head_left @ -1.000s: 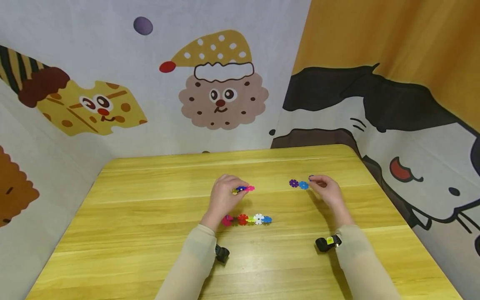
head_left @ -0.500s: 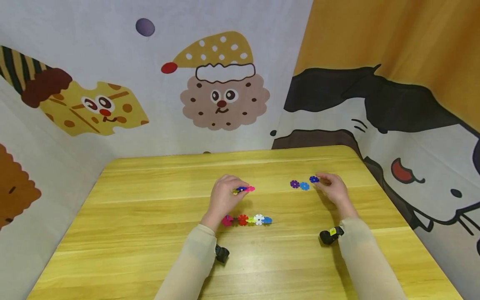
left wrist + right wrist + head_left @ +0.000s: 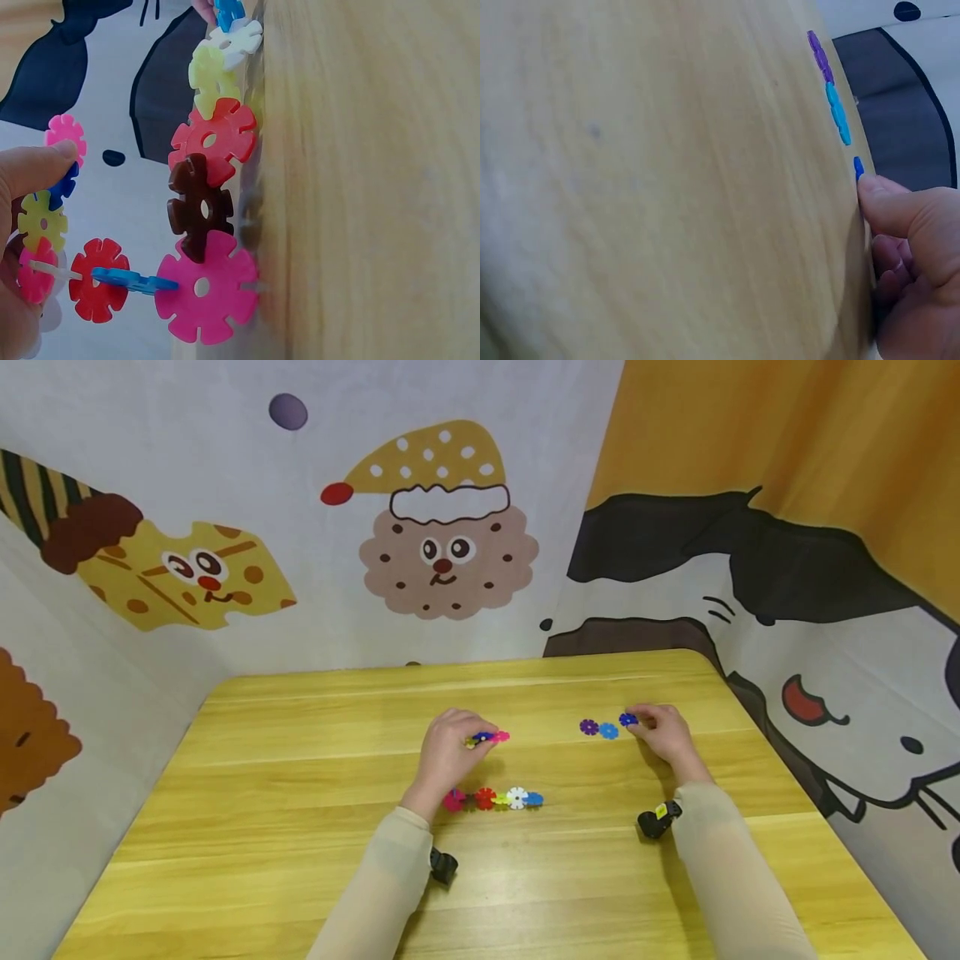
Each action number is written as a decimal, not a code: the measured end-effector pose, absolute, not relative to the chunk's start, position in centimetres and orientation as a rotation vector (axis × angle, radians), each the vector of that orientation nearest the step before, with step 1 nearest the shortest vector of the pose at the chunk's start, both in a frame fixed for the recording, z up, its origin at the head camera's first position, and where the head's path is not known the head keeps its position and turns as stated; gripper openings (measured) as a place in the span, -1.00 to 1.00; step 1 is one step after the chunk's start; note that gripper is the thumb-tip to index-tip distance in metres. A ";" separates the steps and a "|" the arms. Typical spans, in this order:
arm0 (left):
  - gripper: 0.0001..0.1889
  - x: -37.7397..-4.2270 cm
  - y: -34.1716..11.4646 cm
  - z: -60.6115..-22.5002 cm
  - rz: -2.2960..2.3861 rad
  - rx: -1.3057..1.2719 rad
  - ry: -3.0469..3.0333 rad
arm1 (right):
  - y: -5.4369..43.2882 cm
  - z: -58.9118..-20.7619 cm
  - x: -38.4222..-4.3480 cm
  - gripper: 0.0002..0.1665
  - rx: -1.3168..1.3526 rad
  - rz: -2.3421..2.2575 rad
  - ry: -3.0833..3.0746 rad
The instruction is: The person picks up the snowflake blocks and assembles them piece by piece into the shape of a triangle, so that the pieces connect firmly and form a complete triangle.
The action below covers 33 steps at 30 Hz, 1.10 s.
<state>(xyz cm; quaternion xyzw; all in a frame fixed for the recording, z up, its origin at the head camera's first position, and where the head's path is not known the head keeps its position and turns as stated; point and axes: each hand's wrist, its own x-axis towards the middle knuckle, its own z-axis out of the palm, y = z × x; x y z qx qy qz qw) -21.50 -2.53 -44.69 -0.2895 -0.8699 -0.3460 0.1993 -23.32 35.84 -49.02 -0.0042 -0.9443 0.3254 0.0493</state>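
My left hand (image 3: 450,752) pinches the upper end of a chain of interlocking snowflake discs, thumb against a pink disc (image 3: 66,139) and a dark blue disc (image 3: 63,187). The chain runs down through a yellow disc (image 3: 42,223) and a red disc (image 3: 99,280) to a large pink disc (image 3: 207,287). From there a row with a brown disc (image 3: 201,208) and a white disc (image 3: 517,797) stretches along the table. At the right, my right hand (image 3: 663,731) pinches the edge of a separate dark blue snowflake disc (image 3: 627,719), low at the tabletop.
A purple disc (image 3: 589,727) and a light blue disc (image 3: 608,731) lie side by side, left of my right hand. The wooden table (image 3: 337,860) ends at a cartoon-printed cloth (image 3: 450,643) behind it. Each wrist wears a small black camera (image 3: 444,867).
The right hand has shifted slightly right with the dark blue disc, which shows more fully and sits apart from the light blue one. The left hand and its chain have stayed in place.
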 end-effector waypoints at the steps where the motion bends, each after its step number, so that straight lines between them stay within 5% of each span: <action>1: -0.85 -21.5 -2.5 -44.7 -0.968 -0.810 -2.432 | 35.9 -48.9 -23.3 -0.62 -0.027 0.992 -2.888; 15: -0.87 -21.7 -2.5 -44.7 -0.968 -0.859 -2.375 | 35.2 -49.1 -21.6 -0.72 -0.221 1.195 -2.754; 33: -0.87 -21.5 -2.5 -44.8 -0.967 -0.844 -2.374 | 26.0 -47.0 -20.6 -0.80 0.175 1.518 -2.580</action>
